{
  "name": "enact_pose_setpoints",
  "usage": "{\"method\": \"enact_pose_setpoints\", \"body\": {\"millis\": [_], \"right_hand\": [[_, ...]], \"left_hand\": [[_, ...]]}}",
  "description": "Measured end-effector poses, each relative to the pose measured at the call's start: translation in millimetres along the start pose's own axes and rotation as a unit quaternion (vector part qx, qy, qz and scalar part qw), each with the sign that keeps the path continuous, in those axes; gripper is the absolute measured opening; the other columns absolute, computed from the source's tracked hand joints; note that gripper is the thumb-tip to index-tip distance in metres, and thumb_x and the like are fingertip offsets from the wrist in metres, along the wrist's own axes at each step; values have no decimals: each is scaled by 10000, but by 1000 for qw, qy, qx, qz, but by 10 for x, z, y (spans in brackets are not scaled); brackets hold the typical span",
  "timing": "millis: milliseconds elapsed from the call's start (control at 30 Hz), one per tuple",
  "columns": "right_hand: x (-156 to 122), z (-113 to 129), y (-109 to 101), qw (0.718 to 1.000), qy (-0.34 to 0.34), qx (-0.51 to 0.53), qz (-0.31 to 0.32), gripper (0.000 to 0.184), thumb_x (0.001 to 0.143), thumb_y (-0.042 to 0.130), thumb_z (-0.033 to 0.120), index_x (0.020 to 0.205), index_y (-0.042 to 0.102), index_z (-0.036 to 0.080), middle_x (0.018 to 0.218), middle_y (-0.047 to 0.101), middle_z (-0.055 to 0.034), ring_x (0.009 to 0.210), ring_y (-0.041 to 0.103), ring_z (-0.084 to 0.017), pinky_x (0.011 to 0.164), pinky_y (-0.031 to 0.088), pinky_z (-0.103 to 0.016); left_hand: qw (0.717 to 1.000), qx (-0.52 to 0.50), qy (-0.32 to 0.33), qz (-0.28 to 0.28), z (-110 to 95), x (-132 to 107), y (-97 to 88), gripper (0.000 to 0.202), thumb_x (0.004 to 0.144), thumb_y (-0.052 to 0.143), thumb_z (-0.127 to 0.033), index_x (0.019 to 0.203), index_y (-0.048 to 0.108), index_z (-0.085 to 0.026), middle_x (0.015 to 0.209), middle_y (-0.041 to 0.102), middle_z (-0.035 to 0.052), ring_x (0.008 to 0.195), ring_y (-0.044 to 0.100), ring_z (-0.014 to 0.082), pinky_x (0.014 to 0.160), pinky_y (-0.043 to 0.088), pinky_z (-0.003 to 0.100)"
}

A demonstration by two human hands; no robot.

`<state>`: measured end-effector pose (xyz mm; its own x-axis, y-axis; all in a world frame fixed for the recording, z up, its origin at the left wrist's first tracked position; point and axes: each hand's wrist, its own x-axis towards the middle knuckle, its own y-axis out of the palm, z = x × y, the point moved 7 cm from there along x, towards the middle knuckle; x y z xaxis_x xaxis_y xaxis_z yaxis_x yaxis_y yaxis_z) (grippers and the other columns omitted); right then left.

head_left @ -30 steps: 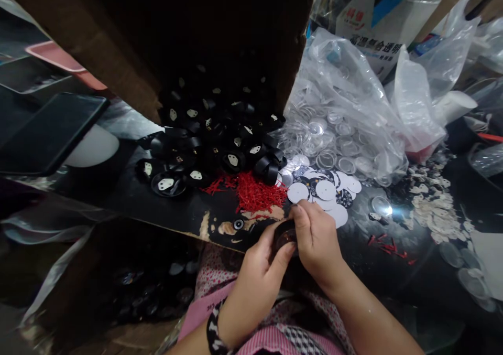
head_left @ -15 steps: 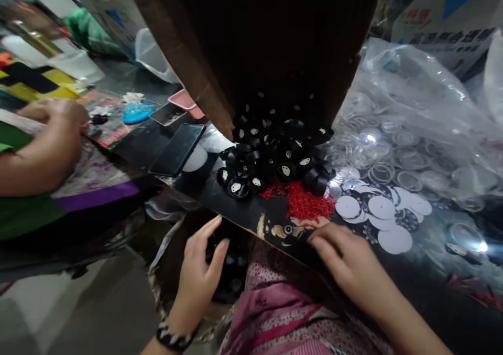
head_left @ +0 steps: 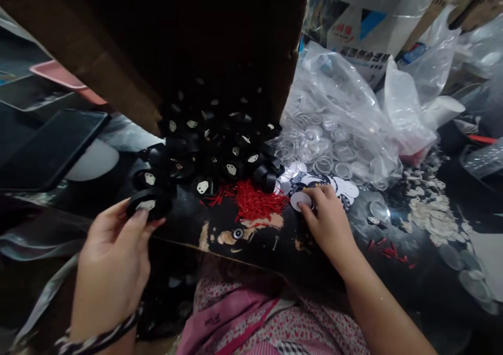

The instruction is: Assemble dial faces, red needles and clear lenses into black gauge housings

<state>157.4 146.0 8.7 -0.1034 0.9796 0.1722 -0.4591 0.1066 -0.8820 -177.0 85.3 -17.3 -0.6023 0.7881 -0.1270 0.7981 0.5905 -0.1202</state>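
Between its thumb and fingers, my left hand [head_left: 112, 255] grips a round black case [head_left: 159, 203] with a pale metal plate inside, at the table's front edge. My right hand [head_left: 332, 221] has thumb and fingers closed on a white disc [head_left: 298, 200] at the near side of a pile of printed discs [head_left: 346, 187]. Many more black cases [head_left: 231, 170] spill from a cardboard box [head_left: 74, 51] in the middle. Close in front of them lies a heap of small red strips [head_left: 259, 203].
Clear rings [head_left: 324, 163] lie under a plastic bag [head_left: 338, 87] to the right. Farther right are pale metal plates [head_left: 432, 213] and scattered red pieces [head_left: 389, 250]. A dark tablet or phone [head_left: 51, 145] and a pink tray [head_left: 58, 74] stand left. A small round part [head_left: 238, 233] sits near the front edge.
My left hand has risen from below the table edge and now holds a black case. My right hand has reached forward to the white discs. The view has turned right.
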Motion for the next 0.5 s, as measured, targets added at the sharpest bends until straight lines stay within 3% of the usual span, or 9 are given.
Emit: {"method": "enact_pose_setpoints", "body": {"millis": [100, 200, 300, 367, 433, 500], "right_hand": [[-20, -102, -52, 995, 31, 91, 1, 135, 893, 579, 262, 903, 686, 179, 790, 664, -46, 739, 625, -212, 746, 482, -350], [-41, -208, -123, 988, 61, 140, 11, 204, 907, 571, 341, 865, 718, 205, 689, 675, -9, 653, 631, -190, 688, 483, -320], [-108, -152, -289, 984, 35, 162, -64, 204, 917, 568, 325, 965, 741, 227, 937, 713, -44, 828, 664, -198, 768, 504, -320], [-198, 36, -337, 985, -27, 145, -93, 206, 924, 562, 290, 1002, 741, 225, 1088, 672, -76, 882, 655, -190, 817, 509, -327], [-298, 280, -253, 985, -100, 136, -48, 209, 926, 565, 280, 1031, 734, 214, 1163, 642, -97, 919, 653, -195, 844, 516, -335], [-380, 458, -117, 977, -136, 164, 24, 211, 922, 582, 291, 1056, 718, 200, 1202, 638, -105, 1006, 647, -211, 895, 514, -340]], "left_hand": [[975, -198, -102, 18, 44, -315, 154, 200, 867, 601, -268, 1059, 622, -318, 1110, 703, -62, 955, 660, 153, 866, 554, 280], [922, -279, -244, 109, 167, -656, 511, 245, 899, 567, -307, 1135, 612, -261, 1143, 711, 67, 871, 702, 168, 742, 592, 251], [867, -328, -331, 177, 231, -923, 859, 350, 943, 484, -411, 1242, 573, -251, 1182, 693, 127, 916, 715, 205, 791, 595, 304], [835, -362, -359, 208, 213, -1037, 1064, 396, 951, 450, -458, 1259, 571, -241, 1206, 682, 132, 1022, 691, 253, 876, 575, 378], [814, -388, -371, 223, 172, -1109, 1219, 396, 954, 444, -457, 1231, 597, -220, 1237, 668, 123, 1103, 654, 283, 930, 549, 428], [811, -401, -368, 216, 141, -1145, 1298, 379, 962, 442, -432, 1209, 617, -203, 1253, 661, 116, 1124, 642, 272, 941, 543, 420]]}}
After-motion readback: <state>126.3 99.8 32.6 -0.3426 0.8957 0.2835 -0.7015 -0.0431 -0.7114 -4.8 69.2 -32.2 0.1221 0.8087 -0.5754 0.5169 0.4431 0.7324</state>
